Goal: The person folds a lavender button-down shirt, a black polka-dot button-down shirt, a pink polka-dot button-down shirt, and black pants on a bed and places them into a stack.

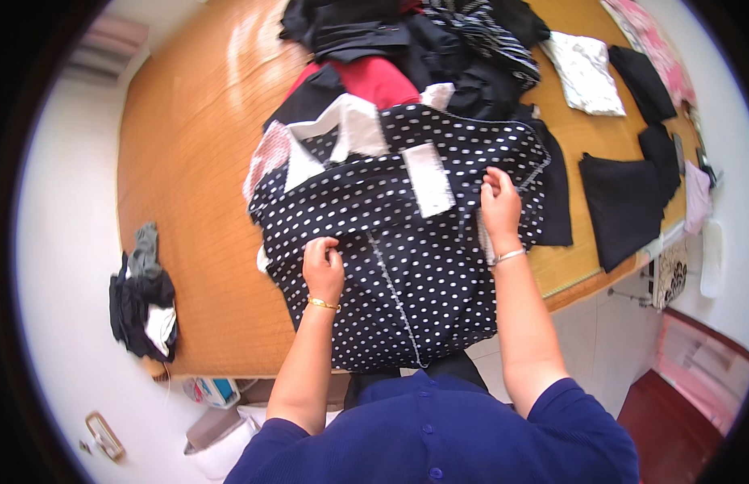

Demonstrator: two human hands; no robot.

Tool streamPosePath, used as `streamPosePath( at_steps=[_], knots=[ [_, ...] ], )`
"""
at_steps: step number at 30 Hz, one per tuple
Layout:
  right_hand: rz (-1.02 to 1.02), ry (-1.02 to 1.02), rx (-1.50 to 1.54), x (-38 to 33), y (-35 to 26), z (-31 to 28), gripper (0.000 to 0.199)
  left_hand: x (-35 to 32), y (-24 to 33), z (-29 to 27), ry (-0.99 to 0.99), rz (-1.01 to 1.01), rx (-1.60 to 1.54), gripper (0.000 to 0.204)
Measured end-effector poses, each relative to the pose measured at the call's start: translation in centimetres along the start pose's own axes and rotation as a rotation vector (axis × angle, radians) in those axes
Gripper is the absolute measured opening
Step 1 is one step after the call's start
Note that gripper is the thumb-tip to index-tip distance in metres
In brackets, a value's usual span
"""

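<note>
A black garment with white polka dots (439, 278) lies spread in front of me, its pale seam stitching and a white label (429, 179) showing. White collar-like cloth (360, 127) shows at its upper left. My left hand (322, 270), with a gold bracelet at the wrist, is closed with curled fingers on the garment's left part. On the right part, my right hand (501, 214) is closed too, its fingers bent against the dotted cloth. The cloth pinched in each hand is mostly hidden by the fingers.
The garment lies on an orange-brown mat (197, 185). Beyond it is a heap of dark clothes (358, 36) with a red piece (378, 81). Folded black clothes (620, 198) and a white folded one (584, 73) lie at right. A small dark pile (141, 310) sits at the left edge.
</note>
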State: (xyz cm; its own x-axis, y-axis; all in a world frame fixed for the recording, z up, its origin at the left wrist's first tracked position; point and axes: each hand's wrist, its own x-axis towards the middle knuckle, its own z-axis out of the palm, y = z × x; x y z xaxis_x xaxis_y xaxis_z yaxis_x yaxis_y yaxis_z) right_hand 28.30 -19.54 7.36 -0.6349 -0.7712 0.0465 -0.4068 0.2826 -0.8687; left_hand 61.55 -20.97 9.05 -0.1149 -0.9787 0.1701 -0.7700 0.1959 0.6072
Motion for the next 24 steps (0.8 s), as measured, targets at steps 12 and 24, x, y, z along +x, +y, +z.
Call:
streamPosePath(
  at_steps=[12,24],
  knots=[
    [0.042,0.153,-0.279,-5.1,7.2,-8.3,0.034,2.5,20.8,17.9,-0.36,0.525,-0.063,0.024],
    [-0.415,-0.352,0.0,-7.6,-2.8,-1.3,0.029,12.7,28.7,0.9,-0.717,0.282,-0.93,0.019]
  ],
)
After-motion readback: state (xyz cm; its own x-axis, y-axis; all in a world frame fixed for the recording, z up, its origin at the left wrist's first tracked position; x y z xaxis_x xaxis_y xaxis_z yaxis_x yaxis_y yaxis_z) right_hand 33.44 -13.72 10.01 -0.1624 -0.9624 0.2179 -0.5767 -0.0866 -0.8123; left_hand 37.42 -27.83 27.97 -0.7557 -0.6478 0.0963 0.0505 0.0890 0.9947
